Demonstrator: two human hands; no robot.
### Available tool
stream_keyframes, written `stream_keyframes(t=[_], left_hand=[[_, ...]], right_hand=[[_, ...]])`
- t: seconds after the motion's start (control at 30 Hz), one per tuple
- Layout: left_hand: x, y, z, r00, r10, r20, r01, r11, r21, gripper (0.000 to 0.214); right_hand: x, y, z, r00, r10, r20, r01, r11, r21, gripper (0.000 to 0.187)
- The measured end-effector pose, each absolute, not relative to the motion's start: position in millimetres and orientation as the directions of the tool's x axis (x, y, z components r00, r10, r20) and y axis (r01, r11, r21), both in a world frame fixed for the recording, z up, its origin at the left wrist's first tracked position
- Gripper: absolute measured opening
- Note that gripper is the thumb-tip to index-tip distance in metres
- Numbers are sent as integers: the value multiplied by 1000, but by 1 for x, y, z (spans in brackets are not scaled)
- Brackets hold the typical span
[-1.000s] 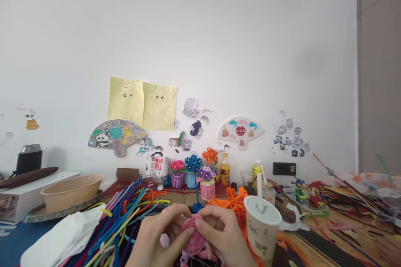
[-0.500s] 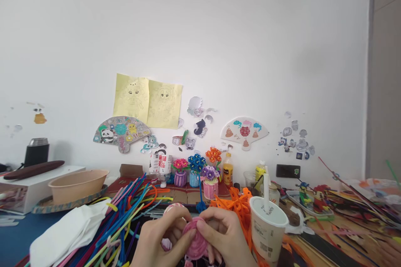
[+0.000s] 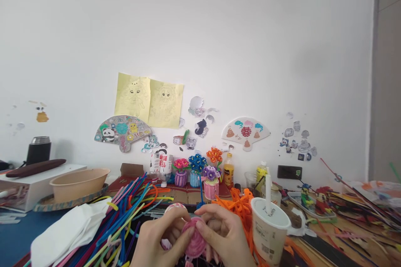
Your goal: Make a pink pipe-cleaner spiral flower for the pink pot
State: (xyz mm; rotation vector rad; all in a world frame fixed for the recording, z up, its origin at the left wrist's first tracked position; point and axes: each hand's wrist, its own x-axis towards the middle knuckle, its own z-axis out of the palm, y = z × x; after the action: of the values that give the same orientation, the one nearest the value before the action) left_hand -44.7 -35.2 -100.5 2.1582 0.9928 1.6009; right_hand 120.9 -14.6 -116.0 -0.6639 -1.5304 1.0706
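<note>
A white wall rises beyond the left hand and right hand, whose curled fingertips pinch a pink disc between them. It looks largely coiled; what remains cannot be told. Potted flowers beyond look complete.

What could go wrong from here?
1. The lidded cup stands close beside the right hand; a sideways swing might tip it.
2. The pink round piece is pinched between the left hand and right hand; too much pressure could deform it.
3. Loose orange strips by the right hand could snag.
</note>
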Motion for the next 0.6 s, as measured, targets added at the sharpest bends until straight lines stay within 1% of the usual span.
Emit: stream_keyframes(t=[0.07, 0.13, 0.23, 0.43, 0.6], left_hand=[[-47, -34, -99, 192, 668, 719, 385, -725, 571, 14], [-49, -33, -98, 230, 670, 706, 407, -725, 555, 14], [-50, -32, -98, 242, 669, 702, 414, -726, 549, 14], [-49, -32, -101, 220, 686, 694, 397, -713, 578, 14], [-50, -32, -101, 247, 724, 644, 364, -686, 631, 16]], right_hand=[[119, -15, -116, -204, 837, 507, -66, 505, -860, 30], [118, -16, -117, -149, 795, 588, 27, 598, -801, 26], [116, -17, -117, -99, 729, 677, 131, 684, -718, 24], [117, -18, -116, -102, 706, 701, 170, 707, -687, 28], [119, -19, -113, -120, 724, 679, 162, 689, -706, 27]])
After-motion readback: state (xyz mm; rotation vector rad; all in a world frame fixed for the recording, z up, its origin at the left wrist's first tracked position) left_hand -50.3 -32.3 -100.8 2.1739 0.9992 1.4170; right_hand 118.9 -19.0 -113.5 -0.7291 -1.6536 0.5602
